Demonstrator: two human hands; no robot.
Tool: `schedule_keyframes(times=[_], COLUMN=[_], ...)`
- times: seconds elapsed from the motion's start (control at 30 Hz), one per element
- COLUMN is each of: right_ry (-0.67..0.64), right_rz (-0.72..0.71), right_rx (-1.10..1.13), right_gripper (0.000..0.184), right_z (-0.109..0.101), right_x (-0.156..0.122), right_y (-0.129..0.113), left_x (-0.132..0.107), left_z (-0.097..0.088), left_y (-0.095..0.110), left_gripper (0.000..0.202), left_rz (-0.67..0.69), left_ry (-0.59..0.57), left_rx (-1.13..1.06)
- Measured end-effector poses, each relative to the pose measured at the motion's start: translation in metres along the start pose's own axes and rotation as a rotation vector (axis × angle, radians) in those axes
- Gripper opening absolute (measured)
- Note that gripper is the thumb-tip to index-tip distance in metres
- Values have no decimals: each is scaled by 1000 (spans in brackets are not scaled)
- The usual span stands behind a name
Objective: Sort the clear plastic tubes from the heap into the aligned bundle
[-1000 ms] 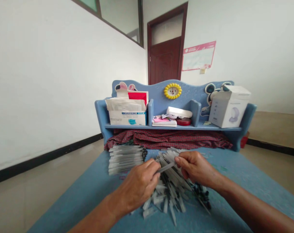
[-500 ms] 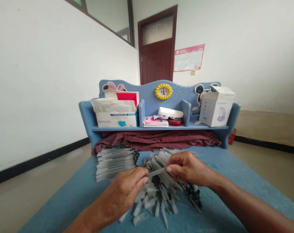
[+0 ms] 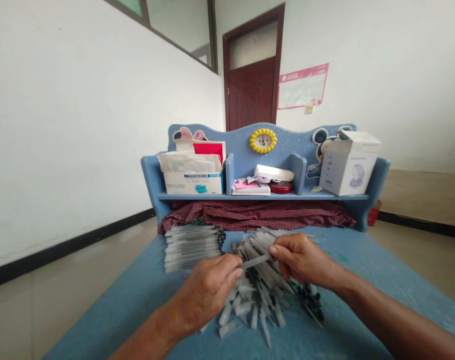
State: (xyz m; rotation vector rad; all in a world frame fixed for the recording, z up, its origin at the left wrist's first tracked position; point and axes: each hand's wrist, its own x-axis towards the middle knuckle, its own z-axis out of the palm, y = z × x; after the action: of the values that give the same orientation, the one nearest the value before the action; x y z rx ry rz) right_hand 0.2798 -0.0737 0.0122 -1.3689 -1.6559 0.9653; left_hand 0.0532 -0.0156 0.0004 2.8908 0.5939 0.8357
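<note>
My left hand point(image 3: 208, 290) and my right hand point(image 3: 302, 260) both pinch one clear plastic pen point(image 3: 255, 261), held level between them just above a loose heap of pens and caps point(image 3: 259, 295) on the blue desk point(image 3: 137, 305). The left fingers grip its left end, the right fingers its right end. A tidy stack of pens point(image 3: 191, 245) lies to the left of the heap, their dark tips pointing right.
A blue shelf point(image 3: 265, 197) stands at the desk's far edge with a mask box point(image 3: 191, 182), booklets point(image 3: 250, 187), a red tin point(image 3: 281, 188) and a white carton point(image 3: 349, 165). Plaid cloth point(image 3: 257, 212) lies under it. A brown door point(image 3: 252, 95) is behind.
Both hands keep their pinch on the same pen; only the view has swung slightly left and back. The heap and stack lie as before.
</note>
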Motion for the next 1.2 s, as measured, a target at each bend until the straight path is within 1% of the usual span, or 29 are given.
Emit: schedule_keyframes(times=[0.03, 0.1, 0.17, 0.2, 0.27, 0.3, 0.33, 0.4, 0.47, 0.57, 0.63, 0.73, 0.77, 0.9, 0.97, 1.07, 1.13, 1.2], right_ry=[-9, -35, -44, -34, -6, 1, -2, -42, -83, -47, -16, -62, -71, -26, -21, -65, -101, -104], right_rz=[-1, -5, 2, 2, -6, -6, -5, 7, 19, 27, 39, 50, 54, 70, 62, 39, 29, 21], right_rx=[21, 96, 121, 93, 1, -23, -18, 55, 99, 15, 1, 78, 82, 16, 52, 160, 204, 178], right_gripper=[31, 23, 28, 29, 24, 28, 30, 22, 29, 25, 32, 22, 22, 30, 28, 21, 24, 27], right_z=[0, 0, 0, 0, 0, -1, -1, -1, -1, 0, 1, 1, 1, 0, 0, -2, -3, -4], right_x=[0, -1, -1, -1, -1, -1, -1, -1, -1, -1, -1, -1, -1, 1, 1, 0, -1, -2], right_y=[0, 0, -1, -1, -1, -1, -1, -1, -1, 0, 1, 1, 1, 3, 4, 2, 1, 1], left_x=[0, 0, 0, 1, 1, 1, 1, 0, 0, 0, 0, 0, 0, 0, 0, 0, 0, 0], left_z=[0, 0, 1, 1, 2, 2, 2, 3, 4, 5, 5, 5, 5, 6, 7, 7, 6, 6], left_y=[0, 1, 1, 1, 0, 0, 0, 0, 0, 0, 1, 2, 2, 1, 1, 2, 3, 3], left_gripper=[21, 22, 22, 22, 22, 22, 22, 23, 23, 22, 22, 21, 22, 21, 21, 22, 22, 23], left_rz=[2, 6, 7, 7, 10, 13, 15, 14, 11, 12, 16, 9, 2, -9, -13, -40, -51, -59], left_ry=[1, 4, 8, 13, 19, 20, 20, 16, 12, 12, 5, 0, 1, -4, -15, -35, -47, -54], left_rx=[-1, 1, 8, 12, 19, 21, 22, 20, 18, 13, 6, -6, -7, -15, -26, -40, -45, -45])
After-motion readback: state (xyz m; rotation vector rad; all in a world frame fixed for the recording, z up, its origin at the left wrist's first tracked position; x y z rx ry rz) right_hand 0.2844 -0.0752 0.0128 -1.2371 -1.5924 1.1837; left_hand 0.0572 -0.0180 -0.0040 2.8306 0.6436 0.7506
